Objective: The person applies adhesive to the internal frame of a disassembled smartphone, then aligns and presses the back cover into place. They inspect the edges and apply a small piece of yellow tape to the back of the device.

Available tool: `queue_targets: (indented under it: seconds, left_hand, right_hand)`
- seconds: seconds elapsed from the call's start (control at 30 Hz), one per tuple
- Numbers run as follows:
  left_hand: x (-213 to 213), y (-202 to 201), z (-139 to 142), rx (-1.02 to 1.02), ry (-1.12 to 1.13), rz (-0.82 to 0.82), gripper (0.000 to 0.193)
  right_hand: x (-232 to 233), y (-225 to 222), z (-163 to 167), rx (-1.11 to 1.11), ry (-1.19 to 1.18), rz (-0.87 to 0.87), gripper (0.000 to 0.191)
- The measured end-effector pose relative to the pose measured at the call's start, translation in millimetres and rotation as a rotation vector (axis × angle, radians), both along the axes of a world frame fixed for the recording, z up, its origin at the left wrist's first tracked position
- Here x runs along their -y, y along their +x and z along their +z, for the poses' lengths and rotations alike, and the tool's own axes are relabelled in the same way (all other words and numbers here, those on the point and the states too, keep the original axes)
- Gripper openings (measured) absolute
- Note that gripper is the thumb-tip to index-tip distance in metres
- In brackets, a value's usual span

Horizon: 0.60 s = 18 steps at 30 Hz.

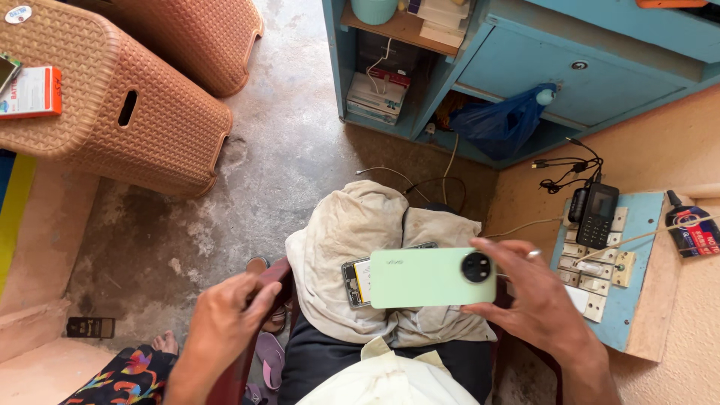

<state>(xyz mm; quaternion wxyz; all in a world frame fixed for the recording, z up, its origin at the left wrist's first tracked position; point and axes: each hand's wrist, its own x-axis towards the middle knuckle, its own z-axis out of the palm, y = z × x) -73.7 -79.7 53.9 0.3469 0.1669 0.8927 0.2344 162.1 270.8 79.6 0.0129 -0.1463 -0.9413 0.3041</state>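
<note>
- My right hand (536, 304) has its fingers (501, 251) closed on the camera end of a pale green phone (431, 277), one above the edge and one below it, and the phone hangs over my lap.
- The phone's long axis runs side to side. Its back faces up at me, and the round black camera sits right at my right fingers while the plain end points toward my left hand.
- My left hand (225, 319) holds nothing; its fingers are loosely curled and rest on the dark red edge of the chair (259, 300), well apart from the phone.
- Just beyond the phone's far end, on the pale cloth (352, 232) across my knees, lies an opened phone body (358, 281). The green phone covers most of it, so I can't make out its insides.
- Past my right fingers, a small black keypad phone (598, 214) stands on a blue switch board (637, 300).
- My wrists and lap are cut off at the bottom edge.
</note>
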Motion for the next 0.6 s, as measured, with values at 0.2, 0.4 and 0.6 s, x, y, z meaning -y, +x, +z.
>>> queue_targets:
  seconds: [0.2,0.4,0.6]
  left_hand:
    - [-26.3,39.4,-15.8,-0.331,0.447,-0.316,0.072]
    - [-53.6,62.9,-45.8,-0.246,0.517,-0.146,0.064]
    - [-68.4,37.1,-59.5,-0.087,0.441,-0.044,0.024]
  right_hand:
    - [-5.9,-6.8,-22.3,0.034,-0.080,0.020,0.099]
    - [-16.0,-1.2,-36.4,0.021,-0.154,-0.097,0.102]
    - [-12.5,-0.4,-45.9,0.031,-0.146,-0.107,0.102]
